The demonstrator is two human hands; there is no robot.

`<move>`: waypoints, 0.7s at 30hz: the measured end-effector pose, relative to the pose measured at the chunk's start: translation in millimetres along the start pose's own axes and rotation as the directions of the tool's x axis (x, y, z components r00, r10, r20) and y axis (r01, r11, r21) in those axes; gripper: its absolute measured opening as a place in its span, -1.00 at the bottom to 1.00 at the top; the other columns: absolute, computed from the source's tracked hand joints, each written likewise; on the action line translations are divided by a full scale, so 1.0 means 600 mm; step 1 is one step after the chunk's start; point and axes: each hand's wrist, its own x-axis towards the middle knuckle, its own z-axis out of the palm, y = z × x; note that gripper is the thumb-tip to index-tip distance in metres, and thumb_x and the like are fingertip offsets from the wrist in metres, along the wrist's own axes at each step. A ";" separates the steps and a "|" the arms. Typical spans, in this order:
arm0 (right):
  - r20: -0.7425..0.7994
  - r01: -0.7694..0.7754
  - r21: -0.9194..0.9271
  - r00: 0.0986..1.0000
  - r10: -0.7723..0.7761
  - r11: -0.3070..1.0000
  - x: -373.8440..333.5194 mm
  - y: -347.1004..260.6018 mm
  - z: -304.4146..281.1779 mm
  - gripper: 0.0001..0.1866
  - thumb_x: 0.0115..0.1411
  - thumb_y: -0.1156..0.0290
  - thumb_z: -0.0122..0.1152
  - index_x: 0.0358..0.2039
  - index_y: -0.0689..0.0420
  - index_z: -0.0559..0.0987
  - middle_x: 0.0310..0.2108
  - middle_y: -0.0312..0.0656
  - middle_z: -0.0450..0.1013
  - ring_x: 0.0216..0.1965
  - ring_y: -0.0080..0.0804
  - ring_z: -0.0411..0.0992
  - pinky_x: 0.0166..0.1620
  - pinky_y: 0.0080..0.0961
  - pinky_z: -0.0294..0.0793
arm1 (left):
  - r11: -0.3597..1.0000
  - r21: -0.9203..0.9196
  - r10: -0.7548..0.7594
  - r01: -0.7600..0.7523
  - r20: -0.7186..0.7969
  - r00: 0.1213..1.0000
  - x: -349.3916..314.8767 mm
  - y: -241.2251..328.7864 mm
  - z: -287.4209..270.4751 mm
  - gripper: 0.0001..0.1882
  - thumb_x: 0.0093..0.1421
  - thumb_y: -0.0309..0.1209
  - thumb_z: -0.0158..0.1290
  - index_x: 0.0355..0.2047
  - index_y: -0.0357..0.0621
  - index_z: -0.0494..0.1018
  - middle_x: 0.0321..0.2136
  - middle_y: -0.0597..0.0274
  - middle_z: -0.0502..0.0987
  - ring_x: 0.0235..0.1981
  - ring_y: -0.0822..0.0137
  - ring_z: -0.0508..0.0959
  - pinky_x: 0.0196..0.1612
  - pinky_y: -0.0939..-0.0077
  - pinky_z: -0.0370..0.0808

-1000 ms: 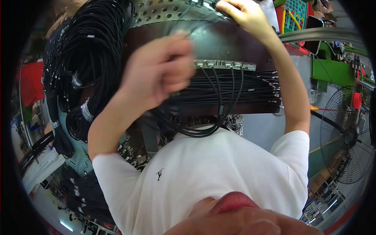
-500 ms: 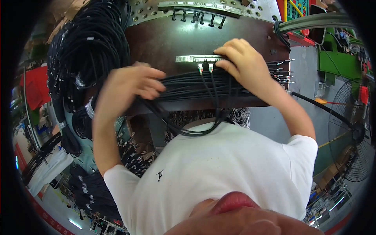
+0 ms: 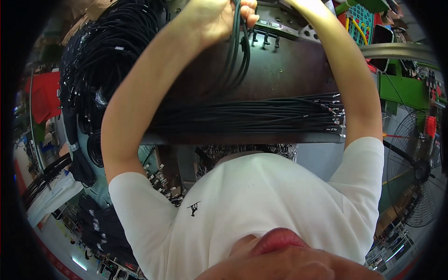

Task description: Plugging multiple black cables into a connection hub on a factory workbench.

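At the far edge of the table, my left hand (image 3: 228, 21) is closed around a bundle of black cables (image 3: 238, 51). The cables hang from it in a loop and trail back toward the near side. My right forearm (image 3: 343, 60) reaches forward past the top of the picture, so its hand is out of sight. A row of black cables (image 3: 242, 114) lies along the near edge of the brown tabletop (image 3: 289, 63), with metal-tipped ends at the right. The ends of the held cables are hidden.
A metal bar (image 3: 275, 25) with black hooks (image 3: 266, 39) lies near the far side. Thick coils of black cable (image 3: 112, 56) are heaped at the left. At the right stand a wire-cage fan (image 3: 420, 172) and a green machine part (image 3: 399, 88).
Both hands have moved forward to the far side. My left hand has taken hold of the cables and lifted them. The metal strip with two connectors has left the middle of the tabletop.
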 end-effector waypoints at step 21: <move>-0.064 0.260 -0.483 0.942 -0.330 0.836 -0.001 0.091 0.074 -0.68 0.07 0.40 0.13 -0.13 0.16 0.56 -0.12 0.06 0.49 -0.08 0.05 0.44 0.03 -0.11 0.40 | -0.263 0.799 0.716 -0.540 0.537 0.446 0.071 0.032 -0.085 -0.77 0.24 -0.35 0.08 -0.23 -0.28 0.57 -0.32 0.01 0.61 -0.25 0.12 0.60 -0.15 0.29 0.52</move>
